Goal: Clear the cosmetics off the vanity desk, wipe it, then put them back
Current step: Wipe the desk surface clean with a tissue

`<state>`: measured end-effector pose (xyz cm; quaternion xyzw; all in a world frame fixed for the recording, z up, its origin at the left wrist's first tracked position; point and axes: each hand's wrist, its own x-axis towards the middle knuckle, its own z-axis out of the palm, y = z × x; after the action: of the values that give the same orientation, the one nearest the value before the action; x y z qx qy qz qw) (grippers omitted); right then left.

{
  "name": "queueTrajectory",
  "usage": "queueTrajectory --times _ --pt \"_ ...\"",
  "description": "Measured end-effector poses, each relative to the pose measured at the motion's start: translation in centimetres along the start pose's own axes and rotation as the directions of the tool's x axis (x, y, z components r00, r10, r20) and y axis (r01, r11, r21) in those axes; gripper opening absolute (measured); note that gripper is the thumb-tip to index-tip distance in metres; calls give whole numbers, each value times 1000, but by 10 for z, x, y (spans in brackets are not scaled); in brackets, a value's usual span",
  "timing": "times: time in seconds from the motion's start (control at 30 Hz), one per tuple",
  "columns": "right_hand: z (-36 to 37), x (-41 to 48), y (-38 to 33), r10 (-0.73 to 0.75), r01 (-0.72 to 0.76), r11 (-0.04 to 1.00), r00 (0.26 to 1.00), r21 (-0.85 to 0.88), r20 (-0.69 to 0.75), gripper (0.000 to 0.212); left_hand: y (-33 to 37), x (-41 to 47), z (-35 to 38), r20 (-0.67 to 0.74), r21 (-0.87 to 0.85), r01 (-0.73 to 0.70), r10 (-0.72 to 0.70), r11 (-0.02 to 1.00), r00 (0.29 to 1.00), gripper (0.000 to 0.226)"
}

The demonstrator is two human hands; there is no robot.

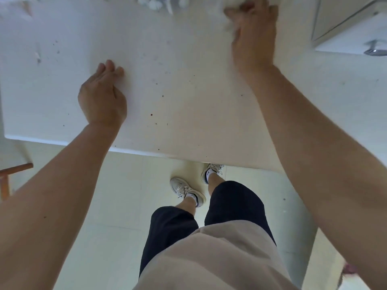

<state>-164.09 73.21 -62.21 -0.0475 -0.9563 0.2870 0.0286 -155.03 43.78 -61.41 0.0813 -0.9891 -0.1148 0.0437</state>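
Note:
The white vanity desk [178, 84] fills the upper half of the head view, bare of cosmetics and dotted with small dark specks. My left hand [102, 97] rests flat on the desk near its front left, fingers straight. My right hand [254, 32] is stretched to the far right of the desktop and grips a crumpled white cloth [240, 3], which is blurred and mostly hidden under the fingers. It presses the cloth on the desk surface.
Blurred white objects [159, 3] lie along the desk's back edge. A white cabinet with a metal handle [374, 50] stands at the right. A wooden stool [12, 174] sits at the left on the pale tiled floor. My legs and shoes are below the desk edge.

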Motion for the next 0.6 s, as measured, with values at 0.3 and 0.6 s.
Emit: queueTrajectory --times 0.3,0.6 --pt "38 -8 -69 -326 378 915 899 -142 291 62 -10 4 -2 79 -54 43 -39 998 996 53" --pt "15 -49 -33 -467 526 844 819 -109 335 33 -26 7 -6 121 -63 -153 159 986 980 52"
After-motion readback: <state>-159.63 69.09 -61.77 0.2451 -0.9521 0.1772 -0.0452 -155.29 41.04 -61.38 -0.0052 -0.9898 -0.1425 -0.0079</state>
